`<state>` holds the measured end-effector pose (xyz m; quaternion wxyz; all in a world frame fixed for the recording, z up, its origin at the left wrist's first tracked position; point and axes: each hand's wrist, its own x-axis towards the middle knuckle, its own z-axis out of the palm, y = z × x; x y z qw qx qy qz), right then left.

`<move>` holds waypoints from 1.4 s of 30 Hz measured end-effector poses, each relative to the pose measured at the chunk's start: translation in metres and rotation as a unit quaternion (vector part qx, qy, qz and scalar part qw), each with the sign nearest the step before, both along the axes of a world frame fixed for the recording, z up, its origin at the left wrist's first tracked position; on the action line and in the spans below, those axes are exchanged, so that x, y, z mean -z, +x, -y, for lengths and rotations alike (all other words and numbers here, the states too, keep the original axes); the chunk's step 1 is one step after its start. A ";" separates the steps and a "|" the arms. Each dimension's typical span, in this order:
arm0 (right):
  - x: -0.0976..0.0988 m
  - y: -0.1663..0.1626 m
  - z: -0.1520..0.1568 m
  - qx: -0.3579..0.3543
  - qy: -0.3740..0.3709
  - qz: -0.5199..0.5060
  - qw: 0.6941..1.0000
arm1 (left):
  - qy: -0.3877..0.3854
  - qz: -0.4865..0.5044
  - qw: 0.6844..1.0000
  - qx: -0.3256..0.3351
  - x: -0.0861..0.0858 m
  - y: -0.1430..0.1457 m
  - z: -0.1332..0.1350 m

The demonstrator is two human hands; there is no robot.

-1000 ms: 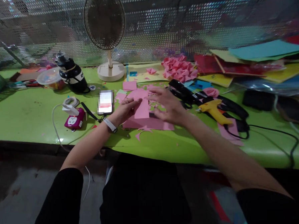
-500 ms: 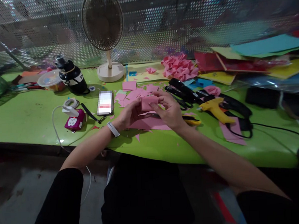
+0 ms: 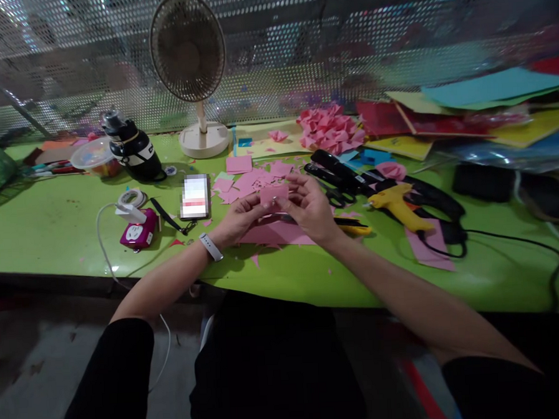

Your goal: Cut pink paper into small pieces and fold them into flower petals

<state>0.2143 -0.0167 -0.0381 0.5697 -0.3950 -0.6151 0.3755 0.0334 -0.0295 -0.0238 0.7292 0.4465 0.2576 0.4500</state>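
Note:
Between my two hands is a small piece of pink paper [image 3: 273, 193], held up above the table. My left hand [image 3: 242, 219] pinches its left side, thumb in front. On its right edge, my right hand [image 3: 311, 213] grips with thumb and fingers. A pink paper strip [image 3: 276, 233] lies on the table below, and a yellow-handled cutter [image 3: 355, 227] sits partly behind my right hand. Cut pink paper scraps [image 3: 254, 181] spread out just beyond the hands. Farther back rises a heap of folded pink paper pieces [image 3: 329, 129].
A yellow glue gun [image 3: 394, 205], a black stapler [image 3: 336, 167] and scissors lie right. To the left are a phone [image 3: 194, 196], a magenta plug adapter [image 3: 140, 229] and a black bottle [image 3: 136, 148]. A fan [image 3: 203, 140] stands behind; coloured sheets [image 3: 493, 92] are stacked back right.
My left hand's thumb has come onto the front of the pink paper, and both hands have shifted slightly. The whole view has moved a little.

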 end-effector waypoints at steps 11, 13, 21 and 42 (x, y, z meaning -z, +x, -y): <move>-0.007 0.001 0.003 -0.022 -0.023 0.001 0.999 | 0.001 0.011 1.000 0.001 0.000 0.001 -0.001; -0.007 0.001 0.002 -0.018 -0.021 0.002 1.000 | -0.005 0.008 1.000 0.000 0.000 0.001 -0.001; -0.008 0.000 0.001 -0.015 -0.016 -0.002 1.000 | -0.011 0.004 1.000 -0.006 0.003 0.001 -0.002; -0.017 0.004 0.004 0.021 0.015 0.060 0.998 | 0.020 -0.183 0.983 0.012 -0.006 -0.007 0.001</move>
